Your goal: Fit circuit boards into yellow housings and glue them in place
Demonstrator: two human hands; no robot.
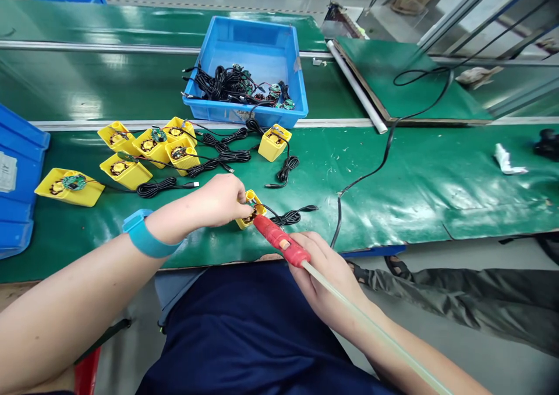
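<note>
My right hand (327, 275) is wrapped round a red hot glue gun (279, 240), with a long translucent glue stick (371, 319) running back from it over my forearm. The gun's tip meets a small yellow plastic housing (244, 223) on the green bench. At that housing's left side, my left hand (222, 200) is closed, thumb and fingers pinched on it; the exact spot gripped is hidden. Inside the housing sit a green circuit board and a copper coil, partly covered. A bundled black cable (290, 216) trails to the right from it.
Several yellow housings (126, 173) with coils, boards and black cables stand at the left; another housing (274, 144) is behind my hands. A blue bin (248, 31) holds boards and cables. The black power cord (386, 150) crosses the bench. A person's leg (458, 290) is at right.
</note>
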